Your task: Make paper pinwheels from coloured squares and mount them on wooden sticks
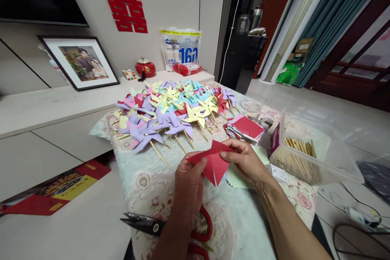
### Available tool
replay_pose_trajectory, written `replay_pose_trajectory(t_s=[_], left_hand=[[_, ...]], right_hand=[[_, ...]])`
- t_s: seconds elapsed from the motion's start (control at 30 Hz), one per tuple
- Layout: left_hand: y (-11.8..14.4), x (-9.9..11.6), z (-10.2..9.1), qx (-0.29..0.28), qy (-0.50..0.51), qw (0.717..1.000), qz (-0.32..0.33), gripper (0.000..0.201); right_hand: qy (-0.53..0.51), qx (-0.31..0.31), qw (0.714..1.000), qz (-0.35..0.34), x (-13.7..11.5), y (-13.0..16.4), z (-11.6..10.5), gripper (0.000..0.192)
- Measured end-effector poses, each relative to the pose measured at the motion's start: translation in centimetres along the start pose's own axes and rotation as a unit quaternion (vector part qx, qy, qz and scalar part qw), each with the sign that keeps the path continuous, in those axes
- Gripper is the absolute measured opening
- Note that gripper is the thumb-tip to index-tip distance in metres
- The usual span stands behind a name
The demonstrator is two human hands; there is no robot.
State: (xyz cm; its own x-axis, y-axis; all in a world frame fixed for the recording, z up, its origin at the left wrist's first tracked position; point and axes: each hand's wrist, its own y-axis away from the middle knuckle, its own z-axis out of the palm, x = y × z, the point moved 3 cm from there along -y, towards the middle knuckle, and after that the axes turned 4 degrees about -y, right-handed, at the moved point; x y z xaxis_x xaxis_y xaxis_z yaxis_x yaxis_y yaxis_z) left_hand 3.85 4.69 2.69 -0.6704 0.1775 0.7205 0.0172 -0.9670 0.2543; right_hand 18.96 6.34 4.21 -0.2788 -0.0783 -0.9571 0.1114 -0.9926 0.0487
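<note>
Both hands hold one square of red paper (215, 163) above the table, with slits running in from its corners. My left hand (190, 178) pinches its left side, thumb on top. At the right side, my right hand (243, 158) grips it between thumb and fingers. Scissors with red handles (205, 225) lie partly hidden under my left forearm, blades apart. Beneath my right hand sits a stack of pale green paper (239, 178). Behind it is a pile of cut paper squares with a red one on top (246, 126).
Many finished paper pinwheels on sticks (175, 118) cover the far part of the cloth-covered table (243, 219). To the right stands a clear plastic box (335, 162) with wooden sticks (301, 150). A white cabinet (45, 109) runs along the wall, and cables (350, 231) lie on the floor.
</note>
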Motion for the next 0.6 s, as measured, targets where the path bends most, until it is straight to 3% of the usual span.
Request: replay_pose_trajectory(t_s=[0.13, 0.23, 0.37, 0.5, 0.6], left_hand=[[-0.1, 0.3, -0.1, -0.001, 0.001, 1.0, 0.008, 0.026], [0.0, 0.5, -0.3, 0.004, -0.035, 0.999, 0.028, 0.022], [0.3, 0.6, -0.4, -0.015, -0.116, 0.991, 0.06, 0.013], [0.6, 0.4, -0.3, -0.038, -0.187, 0.978, 0.079, 0.01], [0.7, 0.2, -0.3, -0.057, -0.203, 0.975, 0.077, 0.011]], right_hand=[[0.025, -0.034, 0.999, -0.007, -0.5, 0.3, -0.4, 0.017], [-0.019, -0.074, 0.997, 0.008, -1.1, 0.6, -0.6, 0.033], [-0.056, -0.035, 0.998, 0.02, -1.2, 0.3, -1.2, 0.053], [0.041, -0.059, 0.996, 0.05, -0.6, 0.3, -1.0, 0.034], [0.104, -0.101, 0.987, 0.076, -0.4, 0.6, -0.6, 0.031]])
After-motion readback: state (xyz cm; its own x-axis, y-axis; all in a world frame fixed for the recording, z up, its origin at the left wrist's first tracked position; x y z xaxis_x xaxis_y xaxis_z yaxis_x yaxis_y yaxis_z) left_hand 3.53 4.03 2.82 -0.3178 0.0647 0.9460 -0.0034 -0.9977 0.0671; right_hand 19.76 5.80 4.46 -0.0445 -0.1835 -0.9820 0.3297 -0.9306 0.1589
